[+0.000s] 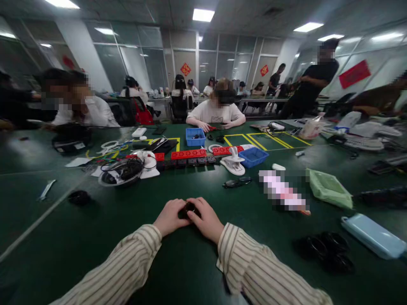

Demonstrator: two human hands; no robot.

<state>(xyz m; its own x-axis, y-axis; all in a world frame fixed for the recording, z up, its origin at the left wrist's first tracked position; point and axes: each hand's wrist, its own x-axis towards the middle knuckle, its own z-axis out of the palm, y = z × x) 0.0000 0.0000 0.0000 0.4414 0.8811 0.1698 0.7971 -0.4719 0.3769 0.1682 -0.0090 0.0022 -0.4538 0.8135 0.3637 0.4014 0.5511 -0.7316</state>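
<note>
A small black cable coil (pixel 190 208) is held low over the green table, between my two hands. My left hand (pixel 171 215) closes on its left side, thumb along the near edge. From the right, my right hand (pixel 206 218) curls its fingers over the top and has its thumb on the front. Much of the coil is hidden by the fingers. More black coils (pixel 329 250) lie in a group to the right on the table, and a single dark coil (pixel 79 198) lies to the left.
Beyond my hands are folded glasses (pixel 237 182), a white clamp stand (pixel 233 163), a blue basket (pixel 253 157) and red power strips (pixel 188 154). A cable-filled bowl (pixel 121 173) stands left. A green pouch (pixel 330 188) and light-blue case (pixel 373 235) lie right. A person (pixel 218 110) sits opposite.
</note>
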